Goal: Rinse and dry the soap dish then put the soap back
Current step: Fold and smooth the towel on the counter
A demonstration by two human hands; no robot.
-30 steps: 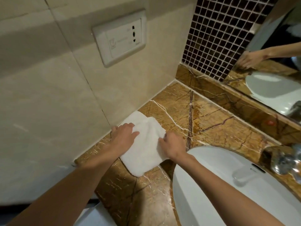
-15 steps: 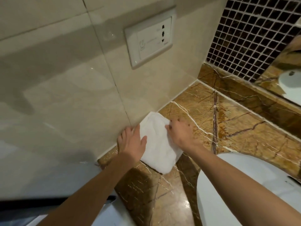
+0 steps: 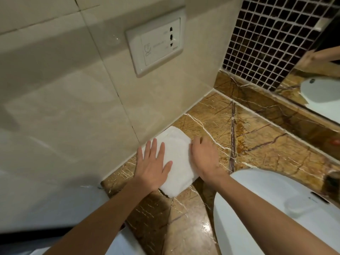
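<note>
white towel (image 3: 176, 159), brown veined marble counter (image 3: 257, 144)

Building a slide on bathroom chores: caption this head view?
Left hand and right hand press a folded white towel flat on the marble counter.

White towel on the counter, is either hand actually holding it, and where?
Neither grips it. The left hand lies flat, open, on the white towel's left side; the right hand presses its right edge.

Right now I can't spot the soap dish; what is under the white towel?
Only the marble counter shows around the towel. Both hands lie on it; anything beneath is hidden.
</note>
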